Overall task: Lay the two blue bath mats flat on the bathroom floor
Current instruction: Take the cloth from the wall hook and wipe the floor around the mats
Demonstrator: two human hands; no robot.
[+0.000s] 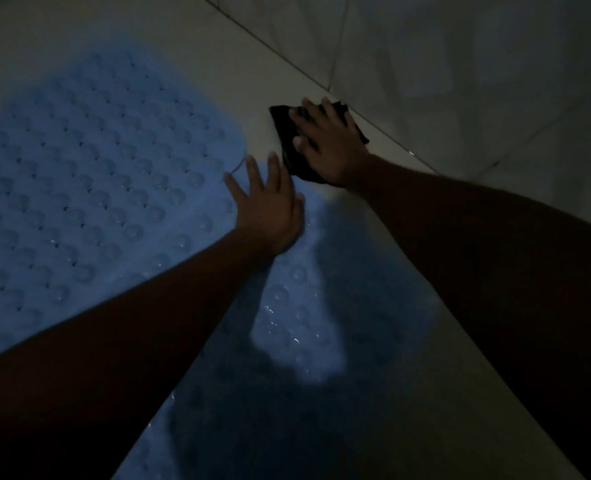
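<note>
So from the head cam, one blue mat (89,188) lies flat at 9 o'clock with the left hand (269,213) spread on its corner. A second mat (307,327) seems down toward 6 o'clock. Nearly done, I'd guess; the right hand (328,143) presses flat on a dark cloth (287,129) at 1 o'clock.

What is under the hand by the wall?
The right hand presses flat on a black cloth lying on the pale floor. The cloth's middle and the floor beneath it are covered, so they cannot be seen.
</note>
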